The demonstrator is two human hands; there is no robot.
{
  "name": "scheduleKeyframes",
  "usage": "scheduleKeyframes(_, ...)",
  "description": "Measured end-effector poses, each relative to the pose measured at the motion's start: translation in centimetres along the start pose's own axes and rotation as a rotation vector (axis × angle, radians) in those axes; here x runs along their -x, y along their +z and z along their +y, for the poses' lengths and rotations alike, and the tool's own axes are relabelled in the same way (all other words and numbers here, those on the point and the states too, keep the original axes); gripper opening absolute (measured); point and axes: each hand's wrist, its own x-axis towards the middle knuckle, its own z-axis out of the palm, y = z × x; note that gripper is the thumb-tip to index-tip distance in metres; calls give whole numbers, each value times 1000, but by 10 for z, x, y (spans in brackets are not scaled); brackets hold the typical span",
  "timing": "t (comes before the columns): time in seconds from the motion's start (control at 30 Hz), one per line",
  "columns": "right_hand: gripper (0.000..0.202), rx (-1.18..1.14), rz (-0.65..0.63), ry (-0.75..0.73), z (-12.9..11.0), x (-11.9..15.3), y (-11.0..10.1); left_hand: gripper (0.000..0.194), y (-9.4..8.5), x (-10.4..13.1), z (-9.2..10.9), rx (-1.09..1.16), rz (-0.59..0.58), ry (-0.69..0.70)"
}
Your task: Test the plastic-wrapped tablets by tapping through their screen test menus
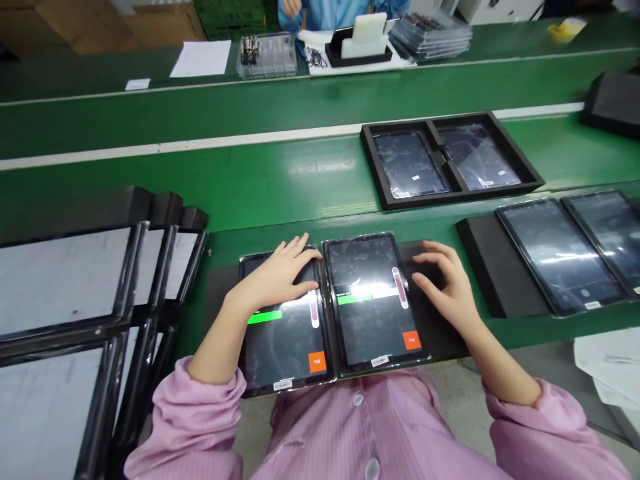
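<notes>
Two tablets lie side by side on a black foam pad (445, 333) at the bench's near edge. Both screens are lit, each with a green bar, a red slider and an orange "Fail" box. Across the top of the left tablet (285, 347) rests my left hand (285, 270), its fingers spread and nothing held. My right hand (445, 283) hovers just right of the right tablet (370, 327), over the foam, with thumb and fingers apart and nothing between them.
Stacked tablets in black foam trays (165, 207) fill the left side. A black tray (375, 193) with two tablets sits on the green belt. More tablets (565, 253) lie at right. Across the belt, a person in blue (335, 13) is behind a parts box (267, 57).
</notes>
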Motion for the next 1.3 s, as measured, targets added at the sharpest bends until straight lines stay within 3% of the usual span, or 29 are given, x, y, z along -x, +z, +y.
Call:
scheduleKeyframes(0.13, 43, 111, -51, -280, -12, 18, 5, 96, -1, 7, -10, 37, -23, 11)
scheduleKeyframes(0.2, 53, 123, -136, -327, -12, 22, 8, 107, -3, 8, -13, 52, -39, 23)
scheduleKeyframes(0.3, 63, 146, -204, -225, -11, 21, 9, 109, -4, 9, -13, 63, -56, 42)
scheduleKeyframes(0.47, 92, 162, -4, -44, -9, 20, 4, 118, -2, 10, -12, 74, -104, 67)
scheduleKeyframes(0.67, 97, 189, 67, -45, -7, 23, 2, 141, 4, 9, -7, 132, -45, 25)
scheduleKeyframes(0.77, 91, 146, 140, -78, -7, 23, 3, 131, -8, 15, -4, 273, 73, -10)
scheduleKeyframes(0.87, 83, 98, 234, -101, -8, 24, 1, 89, -24, 38, 2, 275, 227, -76)
scheduleKeyframes(0.97, 73, 98, 196, -52, -10, 27, -7, 64, -25, 76, 12, 168, 395, -180)
scheduleKeyframes(1.03, 56, 134, 108, 17, -9, 33, -15, 57, -11, 105, 18, 129, 506, -293)
scheduleKeyframes(1.13, 45, 212, 20, 134, -1, 49, -25, 52, 31, 140, 23, 148, 632, -475)
scheduleKeyframes(1.3, 57, 183, 29, 286, 19, 79, -19, 64, 105, 154, 24, 218, 799, -792)
